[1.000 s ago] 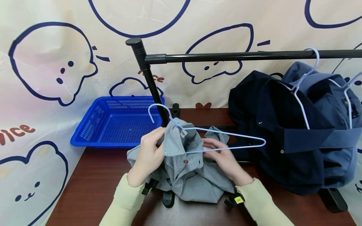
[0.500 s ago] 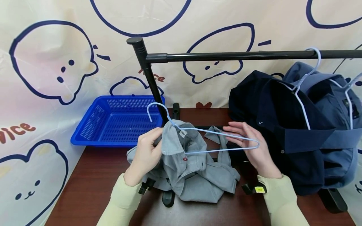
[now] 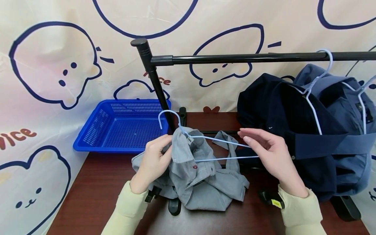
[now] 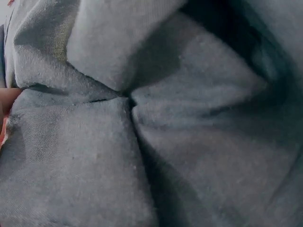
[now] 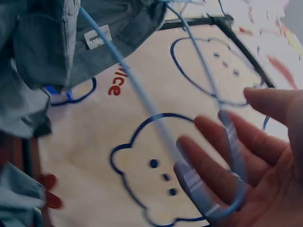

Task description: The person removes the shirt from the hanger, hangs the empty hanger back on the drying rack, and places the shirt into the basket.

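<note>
My left hand (image 3: 154,160) grips the grey shirt (image 3: 207,189) by its collar side, at the left of the pale blue hanger (image 3: 223,159). Grey folds (image 4: 80,151) fill the left wrist view. One end of the hanger is inside the shirt's neck, while its hook stands up at the collar and its other end sticks out to the right. Around that bare end is my right hand (image 3: 271,151). In the right wrist view the hanger's rounded end lies across the palm and fingers (image 5: 255,137), with the thumb apart from it. A dangling grey sleeve hangs behind the hanger.
A black clothes rack (image 3: 229,59) stands behind the hands. On its right hang a dark navy garment (image 3: 264,107) and a blue garment (image 3: 355,163) on pale blue hangers. A blue plastic basket (image 3: 88,140) sits at the back left of the brown table (image 3: 97,195).
My right hand has left the shirt's opening and moved right to the hanger's bare end. The hanger has shifted slightly right and down. My left hand keeps hold of the shirt.
</note>
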`<state>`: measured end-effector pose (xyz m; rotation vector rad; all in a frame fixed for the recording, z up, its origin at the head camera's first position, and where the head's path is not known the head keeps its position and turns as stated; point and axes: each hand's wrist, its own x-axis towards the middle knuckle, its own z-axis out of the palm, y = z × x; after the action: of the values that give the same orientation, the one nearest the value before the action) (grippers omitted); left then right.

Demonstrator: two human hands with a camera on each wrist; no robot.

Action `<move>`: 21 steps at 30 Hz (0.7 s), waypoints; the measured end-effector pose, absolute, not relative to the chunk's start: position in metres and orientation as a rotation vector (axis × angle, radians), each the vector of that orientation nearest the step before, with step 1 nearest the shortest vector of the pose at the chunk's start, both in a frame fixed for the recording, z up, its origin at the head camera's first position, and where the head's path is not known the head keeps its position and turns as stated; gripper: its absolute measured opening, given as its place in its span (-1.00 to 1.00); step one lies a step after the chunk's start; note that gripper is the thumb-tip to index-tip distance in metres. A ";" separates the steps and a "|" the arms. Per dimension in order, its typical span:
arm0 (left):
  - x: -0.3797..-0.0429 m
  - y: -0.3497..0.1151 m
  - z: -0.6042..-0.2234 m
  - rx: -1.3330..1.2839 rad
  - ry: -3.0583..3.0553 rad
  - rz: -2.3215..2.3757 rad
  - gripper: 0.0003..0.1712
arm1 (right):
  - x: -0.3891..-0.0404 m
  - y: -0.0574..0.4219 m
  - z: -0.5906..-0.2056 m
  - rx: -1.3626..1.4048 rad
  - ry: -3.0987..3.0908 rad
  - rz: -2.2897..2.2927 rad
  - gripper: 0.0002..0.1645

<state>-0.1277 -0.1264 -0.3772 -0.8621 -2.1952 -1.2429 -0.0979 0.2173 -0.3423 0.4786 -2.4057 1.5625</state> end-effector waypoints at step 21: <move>-0.124 -0.102 -0.387 -0.998 -2.250 -1.215 -0.79 | -0.091 0.156 -0.343 0.691 -2.398 1.154 -0.56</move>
<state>-0.1235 -0.1019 -0.3874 -0.9975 -2.2498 -1.2149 -0.0905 0.1564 -0.3429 0.6912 -2.3985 1.1542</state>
